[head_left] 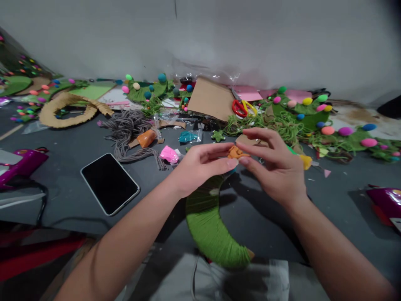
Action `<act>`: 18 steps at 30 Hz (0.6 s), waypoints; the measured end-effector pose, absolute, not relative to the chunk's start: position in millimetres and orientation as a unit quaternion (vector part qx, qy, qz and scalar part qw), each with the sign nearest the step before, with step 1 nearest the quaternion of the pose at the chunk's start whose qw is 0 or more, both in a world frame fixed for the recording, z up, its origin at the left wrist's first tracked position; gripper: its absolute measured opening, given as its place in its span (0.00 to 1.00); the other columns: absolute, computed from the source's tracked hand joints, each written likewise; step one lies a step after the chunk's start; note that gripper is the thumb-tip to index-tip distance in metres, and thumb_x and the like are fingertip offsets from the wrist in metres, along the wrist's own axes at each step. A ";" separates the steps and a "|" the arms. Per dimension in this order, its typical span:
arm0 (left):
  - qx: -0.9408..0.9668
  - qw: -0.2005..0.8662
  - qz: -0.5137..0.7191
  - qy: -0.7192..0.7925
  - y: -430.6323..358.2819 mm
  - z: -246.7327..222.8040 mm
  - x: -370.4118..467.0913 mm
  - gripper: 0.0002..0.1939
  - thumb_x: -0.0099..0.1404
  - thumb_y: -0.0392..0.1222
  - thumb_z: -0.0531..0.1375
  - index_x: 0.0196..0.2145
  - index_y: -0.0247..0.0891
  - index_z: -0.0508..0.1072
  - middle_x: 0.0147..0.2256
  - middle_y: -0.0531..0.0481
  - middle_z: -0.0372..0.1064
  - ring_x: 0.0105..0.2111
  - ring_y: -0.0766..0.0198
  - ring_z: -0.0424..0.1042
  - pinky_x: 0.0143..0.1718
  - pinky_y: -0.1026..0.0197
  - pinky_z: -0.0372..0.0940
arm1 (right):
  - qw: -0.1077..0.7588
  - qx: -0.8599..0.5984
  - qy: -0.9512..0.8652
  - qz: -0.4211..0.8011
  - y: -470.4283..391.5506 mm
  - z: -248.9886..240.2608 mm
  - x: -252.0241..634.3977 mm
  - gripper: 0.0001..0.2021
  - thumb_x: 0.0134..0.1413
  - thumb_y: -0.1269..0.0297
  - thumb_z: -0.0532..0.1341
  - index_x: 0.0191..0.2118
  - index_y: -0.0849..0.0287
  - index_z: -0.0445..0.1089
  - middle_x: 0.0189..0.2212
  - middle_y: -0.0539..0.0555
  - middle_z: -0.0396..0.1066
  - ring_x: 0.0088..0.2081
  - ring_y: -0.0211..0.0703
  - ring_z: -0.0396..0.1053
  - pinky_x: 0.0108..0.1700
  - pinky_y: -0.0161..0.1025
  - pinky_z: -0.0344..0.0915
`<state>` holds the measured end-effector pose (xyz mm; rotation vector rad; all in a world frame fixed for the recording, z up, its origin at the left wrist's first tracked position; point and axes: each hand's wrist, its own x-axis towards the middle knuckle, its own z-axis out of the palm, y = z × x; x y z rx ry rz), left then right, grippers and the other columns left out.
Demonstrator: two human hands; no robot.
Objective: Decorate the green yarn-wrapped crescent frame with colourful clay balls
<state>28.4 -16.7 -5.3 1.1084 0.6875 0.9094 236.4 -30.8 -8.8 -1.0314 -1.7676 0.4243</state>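
A small orange clay piece [235, 152] is pinched between the fingertips of my left hand [208, 165] and my right hand [271, 163]. Below my hands lies a green yarn-wrapped crescent [216, 225], its lower tip showing bare cardboard at the table's front edge. A bit of blue shows just under my left fingertips, at the upper end of the crescent. My hands partly cover that end.
A phone [109, 183] lies left of my left arm. Grey yarn [127, 125], a pink clay packet [169, 154], red-handled scissors [239, 108] and cardboard [209, 100] sit behind. Purple glue guns rest at the far left [26, 165] and far right [387, 200].
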 end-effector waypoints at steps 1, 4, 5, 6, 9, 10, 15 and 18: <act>0.501 0.697 0.408 0.310 -16.6 -5.1 28.2 0.23 0.59 0.43 0.75 0.52 0.40 0.82 0.53 0.43 0.81 0.52 0.55 0.80 0.55 0.55 0.73 | 0.489 -0.418 -0.742 0.188 -30.6 -9.9 235.8 0.21 0.60 0.63 0.71 0.58 0.40 0.78 0.61 0.53 0.71 0.62 0.52 0.70 0.60 0.50 0.73; 0.531 0.663 0.409 0.334 -16.6 -4.6 29.2 0.21 0.57 0.42 0.76 0.48 0.38 0.84 0.45 0.45 0.83 0.44 0.60 0.82 0.48 0.60 0.75 | 0.446 -0.412 -0.761 0.231 -32.3 -13.5 232.2 0.23 0.63 0.63 0.68 0.63 0.46 0.74 0.58 0.55 0.76 0.58 0.50 0.75 0.56 0.47 0.76; 0.538 0.652 0.409 0.344 -16.8 -4.6 30.0 0.19 0.56 0.41 0.77 0.46 0.37 0.84 0.42 0.46 0.84 0.40 0.62 0.82 0.46 0.61 0.75 | 0.433 -0.421 -0.760 0.241 -33.6 -14.3 230.4 0.21 0.64 0.64 0.67 0.61 0.47 0.76 0.54 0.54 0.79 0.54 0.49 0.78 0.54 0.46 0.77; 0.539 0.644 0.413 0.352 -17.1 -4.7 30.9 0.18 0.55 0.41 0.77 0.43 0.36 0.84 0.39 0.47 0.84 0.37 0.63 0.81 0.43 0.62 0.75 | 0.425 -0.435 -0.755 0.244 -35.1 -14.8 228.5 0.17 0.65 0.65 0.66 0.58 0.49 0.78 0.50 0.53 0.82 0.49 0.47 0.80 0.53 0.46 0.78; 0.519 0.639 0.424 0.377 -18.3 -4.9 33.8 0.16 0.53 0.43 0.78 0.37 0.34 0.83 0.32 0.48 0.82 0.31 0.65 0.79 0.38 0.62 0.75 | 0.445 -0.490 -0.717 0.219 -37.8 -14.6 224.3 0.08 0.64 0.64 0.67 0.46 0.51 0.83 0.41 0.52 0.85 0.40 0.47 0.82 0.46 0.45 0.79; 0.512 0.641 0.423 0.384 -18.7 -4.9 34.4 0.16 0.52 0.44 0.78 0.36 0.33 0.83 0.31 0.48 0.82 0.31 0.64 0.80 0.38 0.61 0.76 | 0.460 -0.504 -0.701 0.206 -37.5 -14.2 224.2 0.06 0.63 0.63 0.67 0.43 0.51 0.83 0.39 0.51 0.85 0.38 0.47 0.82 0.44 0.45 0.80; 0.520 0.636 0.401 0.405 -19.2 -6.5 33.3 0.15 0.58 0.44 0.75 0.40 0.33 0.83 0.35 0.45 0.83 0.35 0.60 0.82 0.43 0.57 0.77 | 0.555 -0.513 -0.630 0.178 -28.5 -9.5 235.2 0.04 0.61 0.59 0.70 0.40 0.47 0.83 0.38 0.53 0.84 0.40 0.51 0.81 0.46 0.49 0.80; 0.538 0.645 0.408 0.357 -18.7 -8.6 30.8 0.21 0.59 0.40 0.74 0.50 0.35 0.81 0.50 0.42 0.82 0.47 0.57 0.82 0.54 0.55 0.75 | 0.558 -0.455 -0.655 0.228 -24.9 -8.0 240.8 0.10 0.59 0.58 0.72 0.47 0.44 0.82 0.51 0.55 0.80 0.53 0.54 0.78 0.53 0.51 0.78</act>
